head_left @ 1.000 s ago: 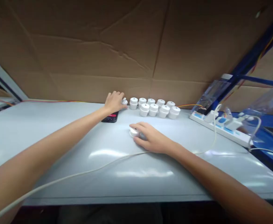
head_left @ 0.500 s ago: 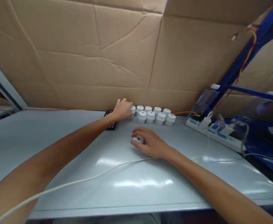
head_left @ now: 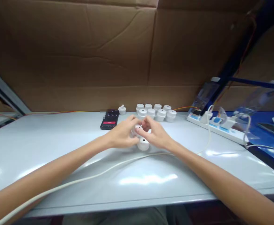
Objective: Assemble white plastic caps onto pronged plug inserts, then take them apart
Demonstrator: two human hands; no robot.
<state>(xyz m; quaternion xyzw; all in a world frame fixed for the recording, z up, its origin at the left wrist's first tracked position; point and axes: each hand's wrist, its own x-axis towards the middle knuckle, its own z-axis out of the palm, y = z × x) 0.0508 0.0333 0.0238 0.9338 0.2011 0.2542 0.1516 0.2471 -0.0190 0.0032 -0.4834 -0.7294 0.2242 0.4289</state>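
My left hand (head_left: 123, 133) is curled around a white round plastic container (head_left: 134, 131) above the middle of the table. From the other side, my right hand (head_left: 156, 133) closes on the same container, its thumb against the top near a small dark hole. Just below the fingers, a second white container (head_left: 143, 144) stands upright on the table, its top hole showing. The hands cover part of both containers. Behind them, several similar white containers (head_left: 160, 115) stand in two rows near the cardboard.
A black phone (head_left: 110, 118) and a small white knobbed piece (head_left: 122, 109) lie left of the rows. A white cable (head_left: 85, 179) crosses the table (head_left: 80, 200) in front of my hands. At the right is a power strip (head_left: 230, 133) with plugs; cardboard (head_left: 92, 72) rises behind.
My left hand has come back from the left end of the rows, where one container is gone, and meets my right hand. The container that was under my right hand now stands uncovered.
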